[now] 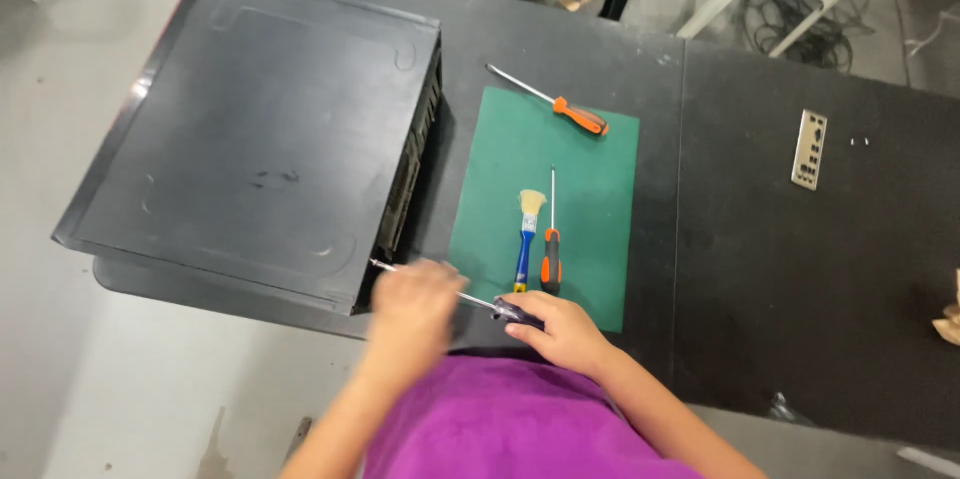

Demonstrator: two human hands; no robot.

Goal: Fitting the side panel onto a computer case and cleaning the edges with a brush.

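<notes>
Screwdriver (455, 296) held at case (250, 139) rear corner, near table front edge: handle gripped in right hand (560, 331), shaft pinched by left hand (415, 311) fingers. Tip best kept square, pressed firmly.

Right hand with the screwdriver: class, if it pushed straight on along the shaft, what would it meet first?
Probably the black computer case. The right hand holds a screwdriver whose tip already sits by the case's near corner; contact is unclear.
</notes>
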